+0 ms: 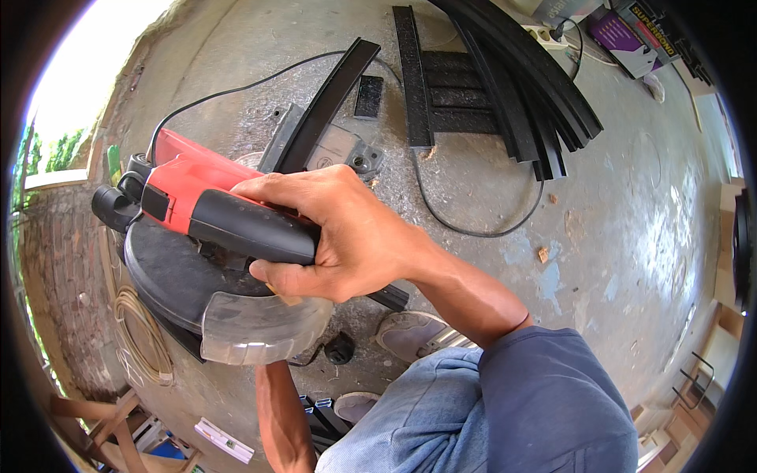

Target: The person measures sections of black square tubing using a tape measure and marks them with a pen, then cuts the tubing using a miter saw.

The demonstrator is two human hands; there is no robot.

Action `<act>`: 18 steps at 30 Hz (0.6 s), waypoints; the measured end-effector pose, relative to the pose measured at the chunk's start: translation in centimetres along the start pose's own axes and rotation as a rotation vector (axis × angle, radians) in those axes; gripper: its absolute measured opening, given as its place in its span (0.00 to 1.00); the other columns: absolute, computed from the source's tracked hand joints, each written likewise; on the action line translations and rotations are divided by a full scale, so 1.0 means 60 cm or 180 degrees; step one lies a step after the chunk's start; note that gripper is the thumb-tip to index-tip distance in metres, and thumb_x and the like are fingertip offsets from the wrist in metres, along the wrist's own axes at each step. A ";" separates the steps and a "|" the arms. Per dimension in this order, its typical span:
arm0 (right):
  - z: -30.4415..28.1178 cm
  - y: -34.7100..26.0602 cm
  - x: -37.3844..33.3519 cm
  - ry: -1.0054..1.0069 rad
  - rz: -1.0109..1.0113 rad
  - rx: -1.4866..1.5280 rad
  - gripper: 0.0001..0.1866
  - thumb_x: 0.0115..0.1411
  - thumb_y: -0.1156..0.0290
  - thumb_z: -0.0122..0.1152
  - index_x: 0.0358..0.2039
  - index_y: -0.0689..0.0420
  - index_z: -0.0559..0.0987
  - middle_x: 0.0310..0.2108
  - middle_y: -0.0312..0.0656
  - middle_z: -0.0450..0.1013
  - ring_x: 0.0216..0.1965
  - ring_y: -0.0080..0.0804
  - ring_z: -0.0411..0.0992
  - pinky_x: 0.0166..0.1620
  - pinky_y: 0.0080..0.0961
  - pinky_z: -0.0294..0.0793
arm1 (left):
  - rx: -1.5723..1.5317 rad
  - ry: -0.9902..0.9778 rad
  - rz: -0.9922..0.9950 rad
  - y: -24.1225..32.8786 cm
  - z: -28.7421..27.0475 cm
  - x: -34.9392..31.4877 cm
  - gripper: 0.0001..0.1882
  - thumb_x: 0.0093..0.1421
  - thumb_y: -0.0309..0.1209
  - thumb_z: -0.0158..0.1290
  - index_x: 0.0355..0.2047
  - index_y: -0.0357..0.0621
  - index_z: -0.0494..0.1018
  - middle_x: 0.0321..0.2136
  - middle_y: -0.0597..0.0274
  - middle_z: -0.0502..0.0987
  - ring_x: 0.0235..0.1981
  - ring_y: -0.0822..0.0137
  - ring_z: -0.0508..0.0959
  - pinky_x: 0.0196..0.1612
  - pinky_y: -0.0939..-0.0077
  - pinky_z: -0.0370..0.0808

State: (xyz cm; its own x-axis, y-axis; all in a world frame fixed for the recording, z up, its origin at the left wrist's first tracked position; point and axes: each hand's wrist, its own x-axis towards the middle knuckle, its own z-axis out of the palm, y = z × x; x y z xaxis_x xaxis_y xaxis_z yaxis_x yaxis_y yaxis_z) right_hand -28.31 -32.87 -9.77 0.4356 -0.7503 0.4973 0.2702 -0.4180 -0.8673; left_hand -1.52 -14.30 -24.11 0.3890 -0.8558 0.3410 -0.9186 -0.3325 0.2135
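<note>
Saw (236, 223) gripped in our right hand (355, 232), we likely align the strip (330, 98); next, steady lowering; left hand hidden, hold unclear

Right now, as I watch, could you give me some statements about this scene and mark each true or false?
1. The right hand grips the black handle of the red saw. True.
2. The left hand is fully visible. False: it is hidden; only the left forearm shows.
3. A black strip lies over the saw's grey base. True.
4. The plastic guard is bright green. False: the guard is clear.
5. The beige coil is at the picture's right. False: the coil is at the left.
</note>
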 end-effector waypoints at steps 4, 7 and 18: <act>0.001 0.000 0.002 0.0009 -0.0052 -0.0034 0.32 0.44 0.71 0.70 0.52 0.66 0.77 0.34 0.54 0.79 0.33 0.41 0.81 0.39 0.32 0.78 | -0.0016 -0.0005 0.0006 0.003 0.002 0.000 0.16 0.51 0.33 0.63 0.42 0.47 0.81 0.56 0.52 0.71 0.63 0.47 0.64 0.66 0.43 0.51; 0.000 -0.006 0.002 -0.0067 0.0111 -0.0032 0.31 0.45 0.72 0.70 0.53 0.66 0.77 0.33 0.51 0.79 0.31 0.36 0.81 0.37 0.30 0.79 | -0.0016 0.0002 0.0005 0.004 0.001 0.003 0.16 0.51 0.33 0.63 0.42 0.47 0.81 0.56 0.51 0.71 0.63 0.47 0.64 0.66 0.43 0.51; 0.000 -0.003 0.002 -0.0066 0.0104 -0.0131 0.31 0.47 0.72 0.71 0.55 0.65 0.77 0.35 0.50 0.80 0.33 0.33 0.81 0.40 0.29 0.80 | -0.0028 0.0013 0.0000 0.005 -0.001 0.005 0.16 0.51 0.32 0.63 0.41 0.46 0.81 0.57 0.51 0.70 0.63 0.47 0.64 0.66 0.43 0.52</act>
State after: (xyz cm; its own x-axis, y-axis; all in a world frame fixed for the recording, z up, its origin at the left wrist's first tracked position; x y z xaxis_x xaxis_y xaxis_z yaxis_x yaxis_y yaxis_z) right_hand -28.28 -32.90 -9.55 0.4615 -0.7533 0.4686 0.2201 -0.4145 -0.8830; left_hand -1.67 -14.66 -23.91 0.3892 -0.8542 0.3448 -0.9180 -0.3289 0.2214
